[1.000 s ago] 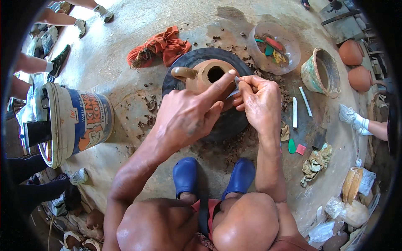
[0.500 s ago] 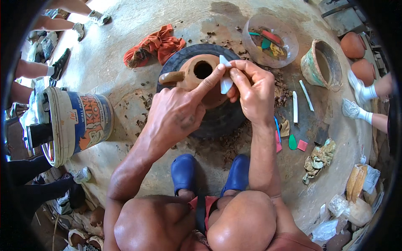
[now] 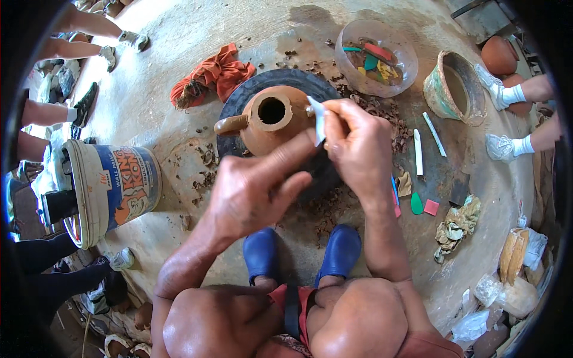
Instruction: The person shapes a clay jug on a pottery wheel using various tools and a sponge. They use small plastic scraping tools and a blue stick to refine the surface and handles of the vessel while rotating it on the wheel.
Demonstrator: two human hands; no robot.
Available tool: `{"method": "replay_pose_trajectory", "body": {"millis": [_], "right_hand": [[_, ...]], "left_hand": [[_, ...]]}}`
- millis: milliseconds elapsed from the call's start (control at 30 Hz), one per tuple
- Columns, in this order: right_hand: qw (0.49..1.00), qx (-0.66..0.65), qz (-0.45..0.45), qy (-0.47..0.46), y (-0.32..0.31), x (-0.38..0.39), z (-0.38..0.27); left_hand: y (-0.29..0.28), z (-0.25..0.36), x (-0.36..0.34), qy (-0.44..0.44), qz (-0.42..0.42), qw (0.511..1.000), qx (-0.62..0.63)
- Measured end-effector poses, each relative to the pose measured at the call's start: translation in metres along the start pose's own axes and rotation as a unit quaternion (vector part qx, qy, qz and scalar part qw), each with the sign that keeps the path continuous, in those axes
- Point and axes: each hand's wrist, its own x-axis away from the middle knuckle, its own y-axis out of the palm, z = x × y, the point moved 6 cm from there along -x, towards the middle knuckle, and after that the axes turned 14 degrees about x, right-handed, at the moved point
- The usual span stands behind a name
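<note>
A clay jug (image 3: pixel 262 134) with an open round mouth and a side handle sits on a dark round wheel (image 3: pixel 233 96). In front of the jug, my right hand (image 3: pixel 355 149) pinches a thin, pale, flat piece (image 3: pixel 319 125) near the jug's right side. My left hand (image 3: pixel 250 191), blurred by motion, has its index finger stretched to the lower end of that piece, its thumb apart and its other fingers curled.
An orange cloth (image 3: pixel 221 74), a tub of coloured tools (image 3: pixel 352 71), a crusty bucket (image 3: pixel 441 89) and a paint bucket (image 3: pixel 128 191) surround the wheel. White sticks (image 3: pixel 418 152), small pads (image 3: pixel 431 207) and crumpled cloth (image 3: pixel 453 227) lie rightward. Other people's legs (image 3: pixel 77 48) stand on both sides.
My left hand has moved down, away from the jug's mouth, uncovering more of the jug. The pale piece stays in my right hand. Other people's feet at the right have shifted further into view.
</note>
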Motion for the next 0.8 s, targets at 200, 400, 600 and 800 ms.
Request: {"method": "replay_pose_trajectory", "body": {"millis": [200, 400, 600, 800], "right_hand": [[0.990, 0.136, -0.033, -0.032, 0.020, -0.014, -0.024], [0.998, -0.020, -0.056, 0.010, 0.024, -0.019, -0.021], [0.954, -0.281, -0.054, 0.091, 0.025, 0.000, -0.005], [0.952, -0.282, 0.050, 0.109, -0.006, 0.030, 0.023]], "left_hand": [[-0.016, -0.014, -0.015, -0.064, -0.024, 0.979, -0.193], [-0.012, -0.021, -0.013, -0.079, -0.075, 0.963, -0.246], [-0.012, -0.023, -0.013, -0.073, -0.063, 0.989, -0.113], [0.006, -0.003, 0.010, 0.054, -0.139, 0.988, 0.052]]}}
